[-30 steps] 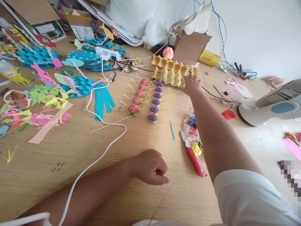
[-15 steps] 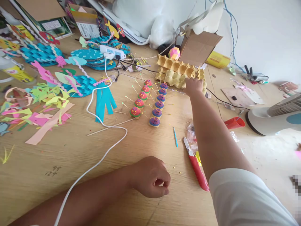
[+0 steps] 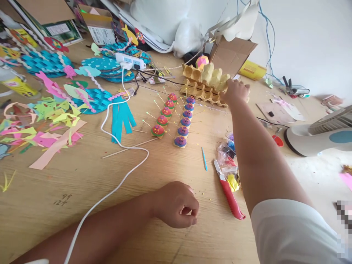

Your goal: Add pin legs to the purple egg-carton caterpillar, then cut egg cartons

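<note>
My right hand [image 3: 235,91] reaches far across the wooden table and grips a yellow egg-carton piece [image 3: 213,76], lifted and tilted above the larger yellow egg tray [image 3: 202,93]. My left hand [image 3: 177,203] rests on the table near the front, fingers curled in a loose fist with nothing visible in it. Two rows of painted egg-cup figures [image 3: 173,119] with pins stuck in them stand just in front of the tray.
A red-handled utility knife [image 3: 228,190], small bags of coloured clay [image 3: 228,161] and a thin blue tool [image 3: 204,158] lie by my right arm. A white cable [image 3: 121,146] crosses the table. Paper cut-outs [image 3: 55,110] cover the left; a fan [image 3: 321,134] stands right.
My right hand has closed on the egg-carton piece and lifted it off the tray, shifting slightly right. My left hand stays put.
</note>
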